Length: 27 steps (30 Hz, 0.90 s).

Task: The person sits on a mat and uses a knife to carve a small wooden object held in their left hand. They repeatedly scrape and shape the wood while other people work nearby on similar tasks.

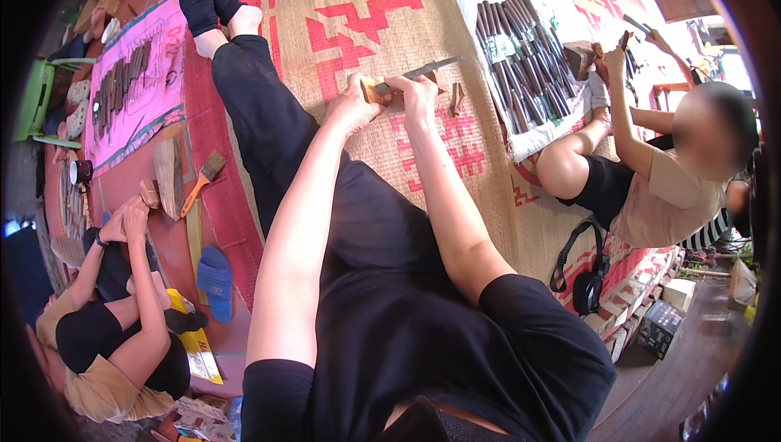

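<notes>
My left hand [350,108] is closed round a small block of light wood [373,90] above the woven mat. Close beside it, my right hand [416,99] grips a long, narrow dark metal blade [438,66] that points away to the right. Whether it is a knife or a file I cannot tell, and my fingers hide its near end. Small brown wooden pieces [457,99] lie on the mat just right of my right hand.
Many dark, narrow sticks [521,60] lie on a white sheet at right; others rest on a pink sheet [163,108]. A brush [199,186], blue slipper [215,283] and black pouch [587,287] lie around. One person [675,190] works at right, another [122,320] at left.
</notes>
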Each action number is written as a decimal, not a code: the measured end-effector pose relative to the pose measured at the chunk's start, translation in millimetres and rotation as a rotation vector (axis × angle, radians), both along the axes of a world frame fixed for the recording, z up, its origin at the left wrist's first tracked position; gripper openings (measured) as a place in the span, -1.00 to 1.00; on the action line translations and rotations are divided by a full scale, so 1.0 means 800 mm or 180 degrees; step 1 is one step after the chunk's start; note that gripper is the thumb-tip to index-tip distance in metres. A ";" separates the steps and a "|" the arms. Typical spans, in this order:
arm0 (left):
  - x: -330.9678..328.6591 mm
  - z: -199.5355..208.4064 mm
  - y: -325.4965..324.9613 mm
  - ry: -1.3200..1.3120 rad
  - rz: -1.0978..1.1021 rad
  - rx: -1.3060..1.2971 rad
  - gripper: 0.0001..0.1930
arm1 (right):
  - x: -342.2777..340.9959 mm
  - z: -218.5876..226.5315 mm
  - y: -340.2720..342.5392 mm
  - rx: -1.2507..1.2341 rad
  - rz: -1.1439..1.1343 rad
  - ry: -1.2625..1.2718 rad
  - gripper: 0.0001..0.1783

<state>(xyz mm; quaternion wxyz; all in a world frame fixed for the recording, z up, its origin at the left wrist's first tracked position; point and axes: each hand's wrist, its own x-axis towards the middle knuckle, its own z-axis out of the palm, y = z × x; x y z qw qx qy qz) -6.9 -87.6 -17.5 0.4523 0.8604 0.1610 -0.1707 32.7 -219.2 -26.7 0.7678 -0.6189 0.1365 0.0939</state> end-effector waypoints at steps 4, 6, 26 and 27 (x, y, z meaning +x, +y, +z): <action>-0.004 0.024 -0.004 0.0148 -0.0052 0.0080 -0.21 | -0.002 0.002 -0.002 0.0020 0.0135 0.0023 -0.86; -0.005 0.014 -0.002 0.0048 -0.0076 0.0160 -0.23 | -0.003 -0.002 -0.010 -0.0074 0.0086 0.0020 -0.86; -0.047 0.050 -0.023 -0.0289 -0.0480 0.0786 -0.38 | -0.077 0.010 -0.042 0.0291 0.0160 -0.0149 -0.85; -0.047 0.048 -0.023 -0.0317 -0.0475 0.0744 -0.38 | -0.076 0.011 -0.043 0.0228 0.0218 -0.0163 -0.90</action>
